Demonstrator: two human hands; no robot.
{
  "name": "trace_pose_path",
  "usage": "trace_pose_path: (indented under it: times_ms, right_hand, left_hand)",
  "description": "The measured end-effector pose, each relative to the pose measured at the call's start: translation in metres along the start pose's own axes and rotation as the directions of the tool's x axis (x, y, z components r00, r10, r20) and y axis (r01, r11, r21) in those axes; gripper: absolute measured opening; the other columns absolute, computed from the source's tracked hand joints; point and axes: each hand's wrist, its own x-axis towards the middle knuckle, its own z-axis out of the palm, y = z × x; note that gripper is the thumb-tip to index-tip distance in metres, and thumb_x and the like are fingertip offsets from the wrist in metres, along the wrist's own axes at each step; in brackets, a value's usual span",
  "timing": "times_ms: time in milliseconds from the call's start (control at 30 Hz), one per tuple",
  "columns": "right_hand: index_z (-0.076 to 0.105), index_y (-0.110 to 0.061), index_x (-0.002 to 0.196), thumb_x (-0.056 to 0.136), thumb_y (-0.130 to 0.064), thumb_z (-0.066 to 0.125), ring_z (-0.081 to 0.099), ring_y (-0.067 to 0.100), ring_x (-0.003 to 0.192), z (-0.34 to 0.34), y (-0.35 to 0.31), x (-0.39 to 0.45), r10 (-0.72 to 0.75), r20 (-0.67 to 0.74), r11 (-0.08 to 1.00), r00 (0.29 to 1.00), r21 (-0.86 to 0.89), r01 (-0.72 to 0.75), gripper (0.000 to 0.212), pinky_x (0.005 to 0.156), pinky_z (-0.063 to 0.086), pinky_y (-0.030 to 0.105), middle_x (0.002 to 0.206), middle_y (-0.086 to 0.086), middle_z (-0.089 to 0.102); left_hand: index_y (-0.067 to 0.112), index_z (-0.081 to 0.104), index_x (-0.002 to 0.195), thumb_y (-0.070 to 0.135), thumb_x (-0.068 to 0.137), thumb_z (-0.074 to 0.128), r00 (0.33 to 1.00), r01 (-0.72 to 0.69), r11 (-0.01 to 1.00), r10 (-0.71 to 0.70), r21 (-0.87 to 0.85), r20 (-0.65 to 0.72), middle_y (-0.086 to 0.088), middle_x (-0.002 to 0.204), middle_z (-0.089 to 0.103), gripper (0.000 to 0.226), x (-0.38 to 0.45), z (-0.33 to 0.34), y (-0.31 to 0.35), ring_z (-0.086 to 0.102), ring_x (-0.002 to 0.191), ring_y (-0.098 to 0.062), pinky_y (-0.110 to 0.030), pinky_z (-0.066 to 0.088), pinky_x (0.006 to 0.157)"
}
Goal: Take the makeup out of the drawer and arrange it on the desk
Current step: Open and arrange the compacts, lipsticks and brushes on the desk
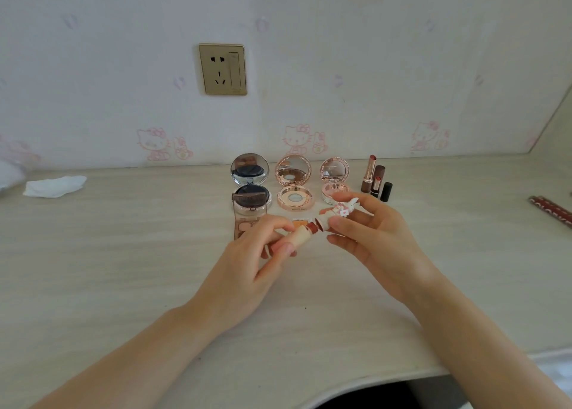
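**Lipstick uncapped in both hands above desk centre**

Both hands are held just above the desk [123,284], roughly mid-width and closer to the back edge than the front. Left hand [247,272] pinches the cream lipstick tube [301,238] w/ thumb and fingers closed round it. Tube's long axis runs diagonally, base toward the near-left, dark red bullet end pointing up and right toward the far-right corner. Right hand [371,238] grips the cap [335,212], fingers closed on it; cap carries a small white rabbit figure at its far end and lies along about the same diagonal. Cap's open end sits at the bullet tip; can't tell if touching.

Behind the left hand, partly hidden by fingers, an open eyeshadow palette [247,219] w/ beige-pink pans. Further back, a row near the back edge: black cushion compact [251,185], open, mirror lid upright, dark puff in the base; rose-gold compact [295,182], open, pale disc inside; pink compact [335,179], open, base partly hidden by the right hand. Right of those, uncapped lipsticks [376,179] stand upright w/ caps beside.

Crumpled tissue [54,186] lies toward the back-left corner. Red box [552,210] at the right edge.
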Motion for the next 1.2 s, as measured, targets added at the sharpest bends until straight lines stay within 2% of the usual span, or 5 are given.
trace_pose_path:
  times_ms: [300, 533, 667, 967, 1200]
  right_hand:
    - [0.064, -0.01, 0.113, 0.081, 0.001, 0.068, 0.069, 0.021, 0.086, 0.001, 0.002, 0.0, -0.003, 0.025, 1.0, 1.0, -0.017, 0.004, 0.034, 0.073, 0.055, 0.026, 0.094, 0.012, 0.072]
    - [0.061, -0.016, 0.117, 0.083, -0.002, 0.068, 0.067, 0.016, 0.082, -0.004, 0.003, 0.003, 0.002, -0.007, 0.998, 1.0, 0.068, -0.002, 0.037, 0.07, 0.055, 0.025, 0.09, 0.007, 0.071]
    - [0.062, -0.016, 0.117, 0.082, -0.004, 0.069, 0.067, 0.017, 0.082, -0.007, 0.0, 0.005, 0.035, 0.007, 0.995, 0.999, 0.095, -0.036, 0.038, 0.07, 0.055, 0.027, 0.096, 0.009, 0.071]
    - [0.06, -0.013, 0.115, 0.083, -0.009, 0.069, 0.068, 0.027, 0.088, -0.04, -0.019, 0.003, 0.113, -0.014, 0.993, 0.994, 0.026, -0.112, 0.034, 0.071, 0.055, 0.03, 0.104, 0.015, 0.072]
    - [0.061, -0.013, 0.113, 0.079, -0.013, 0.074, 0.067, 0.021, 0.078, -0.078, -0.039, -0.001, 0.15, -0.07, 0.979, 0.986, -0.128, -0.158, 0.037, 0.085, 0.05, 0.041, 0.099, 0.014, 0.073]
  left_hand:
    - [0.047, 0.04, 0.105, 0.027, 0.086, 0.067, 1.0, 0.027, 0.999, -0.028, 0.044, 0.013, 0.015, 0.087, 0.053, 0.038, 0.0, 0.002, -0.001, 0.052, 0.083, -0.011, -0.013, 0.037, 0.069]
    - [0.031, 0.06, 0.094, 0.046, 0.086, 0.055, 0.998, 0.0, 1.0, 0.001, 0.025, -0.064, 0.019, 0.082, 0.056, 0.018, 0.001, 0.003, -0.002, 0.054, 0.079, -0.01, -0.011, 0.037, 0.062]
    - [0.036, 0.058, 0.112, 0.031, 0.085, 0.063, 0.996, 0.046, 0.997, -0.05, -0.06, -0.071, 0.018, 0.081, 0.061, 0.028, 0.004, 0.007, 0.004, 0.059, 0.082, -0.011, -0.013, 0.043, 0.067]
    - [0.043, 0.044, 0.126, 0.04, 0.093, 0.053, 0.954, -0.183, 0.977, 0.149, 0.111, 0.26, 0.02, 0.107, 0.054, 0.034, 0.013, 0.026, 0.032, 0.05, 0.095, -0.003, -0.015, 0.04, 0.082]
    - [0.022, 0.057, 0.128, 0.027, 0.095, 0.056, 0.886, -0.387, 0.903, 0.308, 0.185, 0.347, 0.004, 0.1, 0.063, 0.033, 0.037, 0.066, 0.062, 0.053, 0.095, -0.014, -0.031, 0.044, 0.084]
